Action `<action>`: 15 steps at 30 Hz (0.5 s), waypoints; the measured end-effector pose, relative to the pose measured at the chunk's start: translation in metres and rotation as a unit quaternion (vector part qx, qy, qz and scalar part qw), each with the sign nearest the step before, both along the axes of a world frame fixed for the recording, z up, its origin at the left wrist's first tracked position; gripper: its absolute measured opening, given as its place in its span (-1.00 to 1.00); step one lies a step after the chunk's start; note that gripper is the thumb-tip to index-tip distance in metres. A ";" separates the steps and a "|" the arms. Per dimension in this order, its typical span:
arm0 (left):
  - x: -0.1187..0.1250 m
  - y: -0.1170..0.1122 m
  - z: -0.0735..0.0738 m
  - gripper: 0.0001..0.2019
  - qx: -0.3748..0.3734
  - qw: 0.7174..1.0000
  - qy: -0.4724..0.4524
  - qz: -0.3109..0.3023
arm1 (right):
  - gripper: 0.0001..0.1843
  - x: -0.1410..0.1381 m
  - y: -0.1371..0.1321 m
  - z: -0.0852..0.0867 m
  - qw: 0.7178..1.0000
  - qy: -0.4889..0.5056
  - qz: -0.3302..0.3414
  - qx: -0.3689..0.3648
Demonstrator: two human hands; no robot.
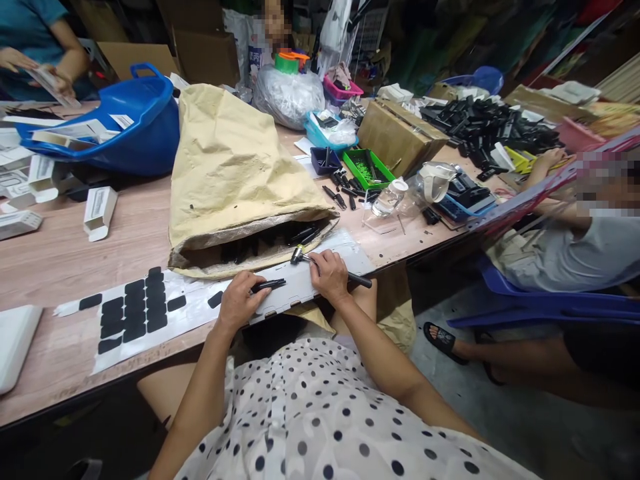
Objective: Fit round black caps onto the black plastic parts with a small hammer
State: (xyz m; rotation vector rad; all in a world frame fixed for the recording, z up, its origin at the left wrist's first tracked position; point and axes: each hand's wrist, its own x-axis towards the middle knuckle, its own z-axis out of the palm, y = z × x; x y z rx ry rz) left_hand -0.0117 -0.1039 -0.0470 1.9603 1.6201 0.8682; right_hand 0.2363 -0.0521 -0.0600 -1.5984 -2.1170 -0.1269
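Note:
My left hand (241, 300) rests at the table's front edge, fingers closed on a slim black part (269, 285) that lies on a white backing sheet (295, 283). My right hand (328, 275) grips a small hammer-like tool (299, 253) with a metal head and a black handle that sticks out to the right. The tool's head sits just in front of the mouth of a large brown paper sack (230, 173) that holds several black parts. To the left lies a sheet with black adhesive pads (135, 310).
A blue plastic tub (135, 127) stands at the back left with white boxes (100, 212) around it. Green and blue trays (367, 167), a cardboard box (397, 133) and a pile of black parts (485, 127) fill the right. Other people sit at right and far left.

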 end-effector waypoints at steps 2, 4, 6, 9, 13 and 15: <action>0.000 0.000 -0.002 -0.78 0.005 1.000 -0.008 0.003 | -0.73 0.000 0.000 0.000 1.000 -0.001 0.000 0.000; 0.000 0.000 -0.004 -0.78 0.007 1.000 -0.009 0.006 | -0.73 0.000 0.000 0.000 1.000 -0.002 0.000 0.000; 0.000 0.000 -0.004 -0.79 0.009 1.000 -0.006 0.010 | -0.73 0.000 0.000 0.000 1.000 -0.001 -0.001 0.001; 0.000 0.000 -0.005 -0.80 0.011 1.000 -0.001 0.014 | -0.73 0.000 0.000 0.000 1.000 0.001 -0.001 0.001; 0.000 0.001 -0.006 -0.79 0.005 1.000 -0.001 0.017 | -0.73 0.001 0.000 -0.001 1.000 0.001 0.002 -0.005; 0.000 0.001 -0.007 -0.79 0.002 1.000 -0.003 0.017 | -0.72 0.002 0.000 -0.002 1.000 0.000 0.004 -0.005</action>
